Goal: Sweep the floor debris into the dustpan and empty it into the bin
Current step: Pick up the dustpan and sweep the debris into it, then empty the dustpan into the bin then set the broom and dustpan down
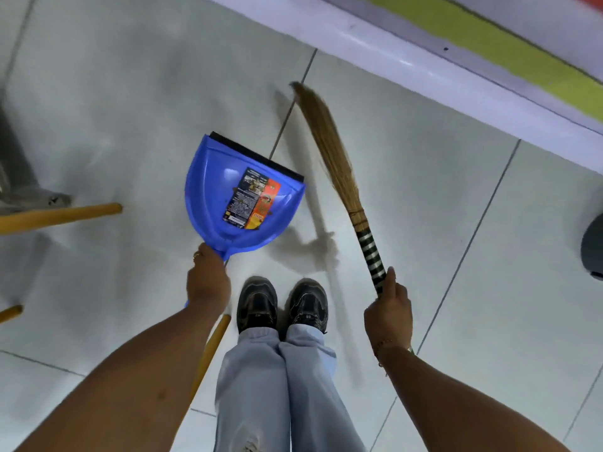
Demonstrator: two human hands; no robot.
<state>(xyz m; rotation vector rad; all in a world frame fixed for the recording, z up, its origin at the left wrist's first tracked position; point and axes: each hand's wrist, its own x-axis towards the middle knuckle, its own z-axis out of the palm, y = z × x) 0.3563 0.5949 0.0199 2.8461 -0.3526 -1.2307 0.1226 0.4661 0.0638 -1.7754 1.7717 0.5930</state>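
I have the dustpan (pixel 243 194) in my left hand (pixel 208 282), fingers wrapped round its handle, which is mostly hidden under the hand. The pan sits at about twelve o'clock from my shoes (pixel 282 303), its black rubber lip (pixel 257 156) pointing away toward one o'clock; I cannot tell whether that lip is touching the tile or raised just above it. A few brown specks lie on the label inside the pan, so some debris looks collected already. My right hand (pixel 388 308) is clenched round the striped grip of the grass broom (pixel 329 151), thumb laid along the shaft, bristles trailing up to twelve o'clock, tip blurred near the grout line just beyond the lip.

I read this as the sweeping-in step. To do it well I would press the lip flat on the floor (pixel 424 207) so nothing slips under, then draw the bristles toward me in short, low strokes into the pan's mouth instead of flicking sideways. I can make out no loose debris on the tiles here; it may be too fine to see. A dark rounded thing at three o'clock on the frame edge (pixel 594 246) may be the bin, though I cannot be sure. Wooden poles (pixel 65 215) lie at nine o'clock, so I would keep the pan clear of them
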